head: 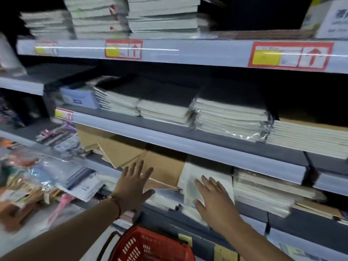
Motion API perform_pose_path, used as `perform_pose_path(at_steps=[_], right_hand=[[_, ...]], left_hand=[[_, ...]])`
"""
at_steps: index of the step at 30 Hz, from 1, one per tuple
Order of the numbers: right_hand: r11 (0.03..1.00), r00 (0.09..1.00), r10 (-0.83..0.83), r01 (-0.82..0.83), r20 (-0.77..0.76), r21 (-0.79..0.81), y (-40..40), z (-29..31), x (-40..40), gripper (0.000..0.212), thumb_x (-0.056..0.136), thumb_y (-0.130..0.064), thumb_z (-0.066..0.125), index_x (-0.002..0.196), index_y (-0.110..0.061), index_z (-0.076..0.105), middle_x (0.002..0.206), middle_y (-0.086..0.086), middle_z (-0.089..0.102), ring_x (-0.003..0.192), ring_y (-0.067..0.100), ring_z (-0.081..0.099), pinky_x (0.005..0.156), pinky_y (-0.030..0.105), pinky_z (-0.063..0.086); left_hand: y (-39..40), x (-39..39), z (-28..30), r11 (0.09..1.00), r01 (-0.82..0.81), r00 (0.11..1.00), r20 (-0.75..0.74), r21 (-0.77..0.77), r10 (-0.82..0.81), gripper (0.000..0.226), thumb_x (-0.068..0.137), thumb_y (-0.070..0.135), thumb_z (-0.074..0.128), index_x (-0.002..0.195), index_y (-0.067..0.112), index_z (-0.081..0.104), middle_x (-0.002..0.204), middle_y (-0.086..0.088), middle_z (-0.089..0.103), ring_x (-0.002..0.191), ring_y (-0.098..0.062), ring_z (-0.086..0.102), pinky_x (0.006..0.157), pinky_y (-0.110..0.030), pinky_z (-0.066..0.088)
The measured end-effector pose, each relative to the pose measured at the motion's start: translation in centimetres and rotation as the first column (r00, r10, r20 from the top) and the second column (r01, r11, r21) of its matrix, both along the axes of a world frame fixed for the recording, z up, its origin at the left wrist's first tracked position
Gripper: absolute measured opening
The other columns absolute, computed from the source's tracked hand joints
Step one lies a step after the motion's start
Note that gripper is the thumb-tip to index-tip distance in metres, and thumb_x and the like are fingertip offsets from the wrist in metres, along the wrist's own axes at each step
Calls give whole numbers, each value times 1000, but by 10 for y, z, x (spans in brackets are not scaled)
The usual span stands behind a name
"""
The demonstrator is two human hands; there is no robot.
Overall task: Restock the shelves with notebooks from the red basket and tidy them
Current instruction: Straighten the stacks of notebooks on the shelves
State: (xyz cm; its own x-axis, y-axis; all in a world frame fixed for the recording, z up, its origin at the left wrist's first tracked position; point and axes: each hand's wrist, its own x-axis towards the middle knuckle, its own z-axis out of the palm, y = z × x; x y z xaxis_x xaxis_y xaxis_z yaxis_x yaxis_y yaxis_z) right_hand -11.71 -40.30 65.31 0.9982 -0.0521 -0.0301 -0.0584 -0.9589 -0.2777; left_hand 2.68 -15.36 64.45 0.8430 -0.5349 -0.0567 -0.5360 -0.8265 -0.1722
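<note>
My left hand (134, 187) reaches with spread, straight fingers toward the brown kraft notebooks (163, 167) that lie askew on the lower shelf. My right hand (213, 199) is flat, fingers straight, over a white wrapped notebook (190, 185) leaning beside them; whether it touches is unclear through the blur. The red basket (150, 245) sits below my arms at the bottom of the view, its contents hidden. Neither hand holds anything.
Stacks of wrapped white notebooks (231, 117) fill the middle shelf, with more piles (162, 16) on the top shelf. A messy white stack (267, 191) lies right of my right hand. Loose stationery packets (37, 178) crowd the left side. The shelf edges carry red price tags (123, 49).
</note>
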Motion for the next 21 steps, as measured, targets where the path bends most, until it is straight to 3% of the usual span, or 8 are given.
perform_pose_path(at_steps=[4,7,9,11,15,17,21], right_hand=[[989,992,126,-127,17,77,26,19,49,59,103,-43,37,157,-28,19,166,-7,7,152,17,7,123,31,6],[968,974,225,-228,39,105,52,45,73,55,101,-43,41,154,-30,30,163,-11,19,148,12,21,117,27,24],[948,954,292,-299,70,113,71,66,87,53,101,-44,43,152,-32,33,161,-14,23,146,10,25,113,26,28],[934,939,329,-339,101,115,88,82,100,54,100,-45,43,152,-33,32,161,-17,24,146,7,23,115,25,26],[937,941,318,-331,116,117,117,88,132,56,99,-46,45,152,-33,33,159,-15,29,145,7,26,116,26,25],[947,952,288,-299,99,116,133,75,149,54,99,-46,45,150,-33,37,156,-14,33,142,8,30,113,24,26],[960,979,203,-203,17,195,173,40,188,46,98,-38,48,142,-27,48,148,-12,44,132,8,42,108,24,36]], left_hand=[[46,29,22,996,-73,995,66,-45,76,86,84,75,19,157,30,23,165,-14,16,150,-38,22,120,-48,23],[77,44,38,984,-112,984,121,-137,129,77,85,72,29,148,30,45,155,-14,41,136,-38,48,103,-48,47],[93,54,54,975,-133,972,166,-180,164,70,86,69,34,143,31,51,148,-11,50,126,-36,58,91,-46,55],[108,70,66,967,-129,967,190,-219,172,69,86,68,36,142,31,52,146,-11,53,124,-35,59,91,-45,55],[142,107,69,963,-121,968,185,-241,168,73,88,70,28,147,31,46,148,-7,50,134,-31,50,107,-44,44],[161,126,54,965,-142,973,147,-219,176,69,91,68,36,150,33,40,152,-4,45,138,-28,44,111,-42,40],[198,168,11,962,-135,983,91,-236,160,68,89,66,43,145,29,49,144,-11,53,127,-37,55,94,-47,52]])
